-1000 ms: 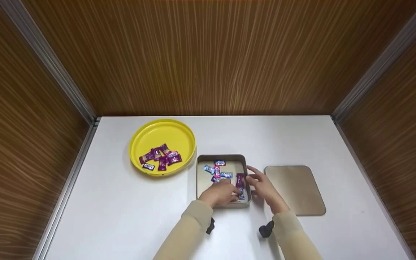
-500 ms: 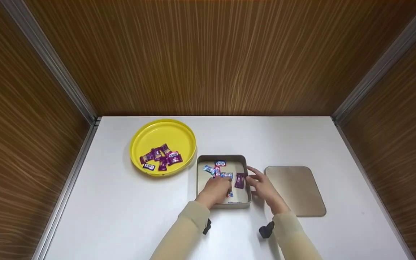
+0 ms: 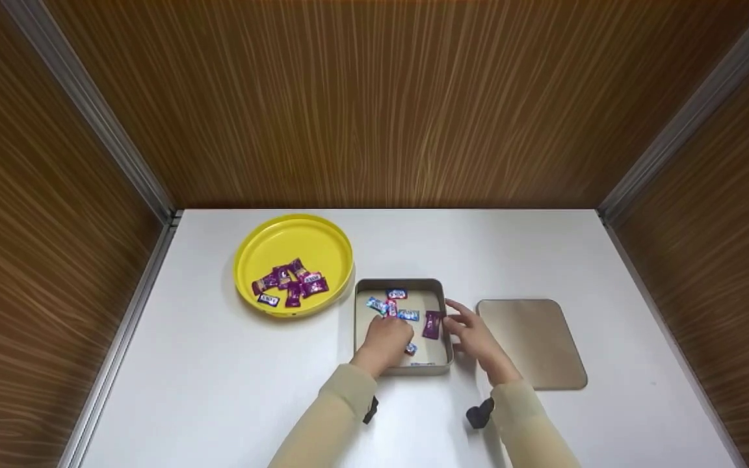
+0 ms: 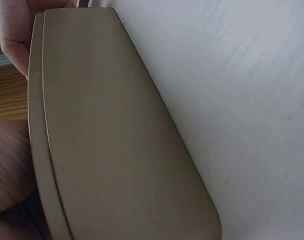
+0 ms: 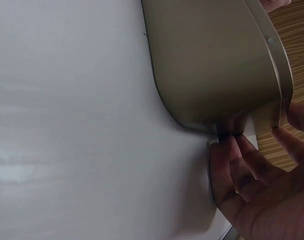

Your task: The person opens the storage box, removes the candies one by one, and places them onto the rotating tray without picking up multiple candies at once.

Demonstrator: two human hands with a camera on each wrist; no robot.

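A square tin [image 3: 362,325] stands uncovered on the table with several small wrapped candies inside. My left hand [image 3: 387,338] reaches down into its left half, fingers bent under and fingertips hidden. Beside that hand lies a small blue candy [image 3: 411,349]; whether the fingers grip any candy cannot be seen. My right hand [image 3: 476,335] holds the tin's right wall, several fingertips against the outside and one digit at the rim in the right wrist view. Near it in the tin lies a purple candy [image 3: 432,325]. The left wrist view shows mostly the tin's outer wall [image 4: 106,125].
A round yellow tray [image 3: 293,244] holding several purple and pink candies stands left of and behind the tin. To the right lies a flat tin lid [image 3: 534,344]. Brown wood-grain panels [image 3: 387,104] enclose the back and sides of the white table [image 3: 231,383].
My left hand has drawn leftward inside the tin, and its fingers have bent under. The blue candies near it have shifted left from the right wall. My right hand has stayed in place.
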